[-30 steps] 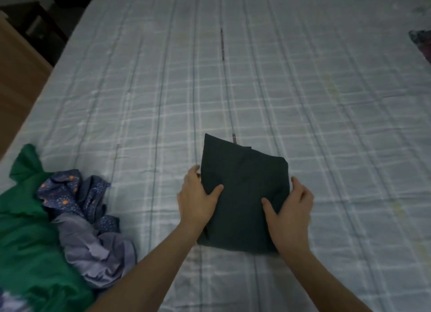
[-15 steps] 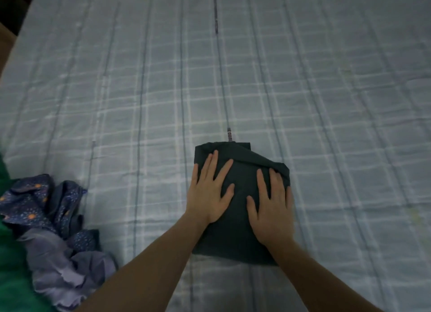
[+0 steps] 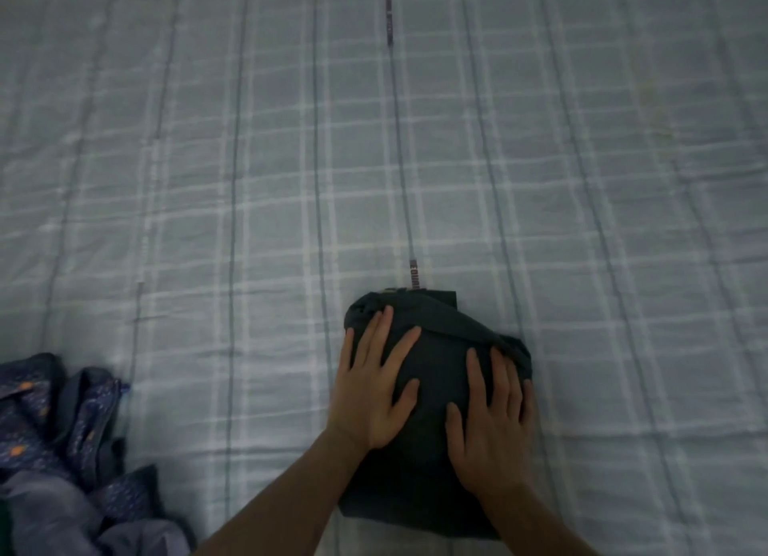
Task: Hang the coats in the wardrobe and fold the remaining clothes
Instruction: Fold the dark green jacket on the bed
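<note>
A dark green folded garment [image 3: 436, 347] lies on the checked bedspread [image 3: 291, 160], near the lower middle of the view. My left hand [image 3: 374, 385] lies flat on its left half with fingers spread and straight. Beside it my right hand [image 3: 492, 418] presses flat on the right half, fingers straight. The far edge of the garment bulges up in a rolled fold. Its near part is partly hidden under my forearms.
A crumpled heap of clothes sits at the lower left: a dark blue patterned piece [image 3: 45, 414] over a lilac one [image 3: 62, 518]. A dark stripe with lettering [image 3: 413, 275] runs up the bedspread beyond the garment.
My hands went from gripping the garment's sides to lying flat on top of it, sliding slightly forward. The view moved closer and right, so the green cloth at the left dropped out.
</note>
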